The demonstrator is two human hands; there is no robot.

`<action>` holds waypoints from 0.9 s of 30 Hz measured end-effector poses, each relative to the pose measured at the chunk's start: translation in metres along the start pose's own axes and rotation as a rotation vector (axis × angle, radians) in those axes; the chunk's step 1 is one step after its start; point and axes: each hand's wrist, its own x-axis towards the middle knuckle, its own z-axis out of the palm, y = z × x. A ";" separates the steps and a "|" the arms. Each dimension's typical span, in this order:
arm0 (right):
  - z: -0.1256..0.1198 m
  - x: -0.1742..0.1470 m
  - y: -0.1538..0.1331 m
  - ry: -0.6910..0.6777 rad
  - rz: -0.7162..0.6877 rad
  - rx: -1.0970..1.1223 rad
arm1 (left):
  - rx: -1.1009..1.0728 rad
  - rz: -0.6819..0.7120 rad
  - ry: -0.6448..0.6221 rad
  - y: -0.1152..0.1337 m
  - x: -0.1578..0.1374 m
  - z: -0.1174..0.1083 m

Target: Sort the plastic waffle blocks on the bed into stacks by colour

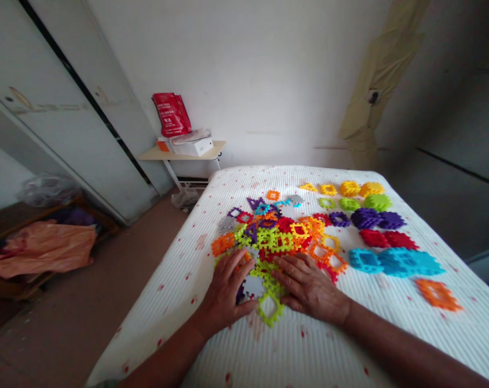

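Observation:
A heap of interlocking plastic tiles in mixed colours lies on the bed, some square with cut-out centres, some solid. My left hand (pixel 231 288) rests at the heap's near left edge, fingers spread, beside a grey tile (pixel 253 286). Over the near right part of the heap lies my right hand (pixel 309 285), fingers stretched out flat on the tiles. Between the two hands is a lime green square frame tile (pixel 270 308). Neither hand grips a tile that I can see. Some tiles are hidden under the fingers.
To the right, tiles lie grouped by colour: yellow (pixel 350 188), green (pixel 377 202), purple (pixel 365 218), red (pixel 401 240), blue (pixel 410 262) and one orange (pixel 438 294). A patterned white sheet (pixel 179 318) covers the bed. A small table (pixel 183 152) holds a red bag (pixel 171 114).

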 end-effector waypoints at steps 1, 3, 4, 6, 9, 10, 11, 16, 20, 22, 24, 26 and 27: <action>-0.001 -0.001 0.000 0.013 0.000 0.004 | -0.020 -0.005 0.012 0.000 -0.001 -0.001; -0.004 -0.004 -0.001 0.055 0.007 0.011 | -0.062 -0.052 0.068 -0.001 -0.005 -0.005; -0.005 -0.006 -0.001 0.079 0.014 0.013 | -0.076 -0.091 0.113 -0.002 -0.009 -0.008; -0.007 -0.010 -0.001 0.121 0.027 0.014 | -0.077 -0.175 0.203 -0.003 -0.018 -0.014; -0.008 -0.013 0.000 0.161 0.051 0.007 | -0.025 -0.234 0.206 -0.003 -0.032 -0.023; -0.008 -0.014 0.001 0.169 0.056 0.006 | -0.001 -0.242 0.174 -0.002 -0.035 -0.024; -0.008 -0.013 0.001 0.175 0.058 0.010 | 0.025 -0.254 0.137 -0.001 -0.038 -0.025; -0.008 -0.009 -0.001 0.159 0.027 0.039 | 0.135 -0.375 0.034 0.006 -0.039 -0.020; -0.006 -0.009 -0.001 0.145 0.026 0.040 | 0.151 -0.368 0.048 0.007 -0.036 -0.017; -0.005 -0.010 -0.001 0.137 0.035 0.045 | 0.143 -0.322 0.068 0.007 -0.035 -0.018; -0.004 -0.010 -0.001 0.136 0.042 0.051 | 0.129 -0.281 0.088 0.007 -0.036 -0.020; -0.005 -0.009 -0.001 0.145 0.045 0.058 | 0.118 -0.256 0.107 0.007 -0.036 -0.021; -0.005 -0.008 -0.001 0.149 0.046 0.061 | 0.114 -0.250 0.116 0.007 -0.036 -0.021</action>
